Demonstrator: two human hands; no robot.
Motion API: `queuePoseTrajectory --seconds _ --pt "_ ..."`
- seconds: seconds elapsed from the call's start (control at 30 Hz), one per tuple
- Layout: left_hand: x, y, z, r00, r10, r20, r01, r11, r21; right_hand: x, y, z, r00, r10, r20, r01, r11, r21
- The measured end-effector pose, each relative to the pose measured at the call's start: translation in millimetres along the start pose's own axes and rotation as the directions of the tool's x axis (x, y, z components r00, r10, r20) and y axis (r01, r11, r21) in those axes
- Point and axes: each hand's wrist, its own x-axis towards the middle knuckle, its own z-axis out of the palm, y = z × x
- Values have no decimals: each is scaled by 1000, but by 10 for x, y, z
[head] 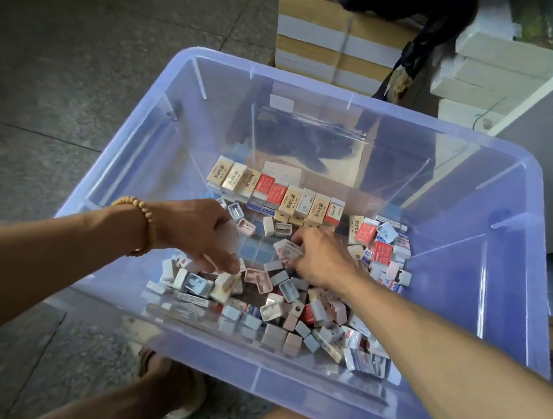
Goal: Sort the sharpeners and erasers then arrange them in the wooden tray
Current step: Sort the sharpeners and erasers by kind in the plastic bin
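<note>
Our right fingers curl round a small cluster of sharpeners; whether our left hand holds anything pale beneath its downward-reaching fingers we cannot tell. Around them lies the loose heap of erasers and sharpeners on the floor of the clear plastic bin, with a tidy row of boxed erasers standing behind. These pieces look light, stiff and smooth, best pinched across their short sides. No wooden tray shows.

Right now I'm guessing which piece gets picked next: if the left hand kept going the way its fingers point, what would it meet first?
The left hand points down and right into the loose pile. Its fingertips are nearly on a cream eraser, probably the first contact, though depth is unclear.
</note>
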Motion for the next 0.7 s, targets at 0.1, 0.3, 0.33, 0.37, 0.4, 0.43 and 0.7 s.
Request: queuePoseTrajectory --seconds 0.1,0.3,0.33,0.37,0.4,0.43,0.7 --pt "-45 -27 -4 999 -33 -33 29 992 -122 -16 -57 88 1000 6 23 -5 999 -48" --pt "-145 -37 -5 990 -107 -93 72 946 -317 2 -116 163 1000 23 4 -23 1000 11" --pt "-168 -30 1 990 -107 -97 70 943 -324 -2 -116 163 1000 21 7 -21 1000 14" --pt "-183 -31 7 990 -105 -98 67 942 -329 -7 -115 164 1000 21 11 -21 1000 19" --pt "-196 -34 8 989 -104 -102 64 941 -332 -3 -108 170 1000 19 11 -19 1000 21" --pt "-203 -34 10 989 -105 -106 64 940 -335 -1 -102 169 1000 17 8 -17 1000 22" --pt "-184 -20 -1 983 -153 -98 91 883 -460 34 -107 58 999 33 38 -37 993 113"
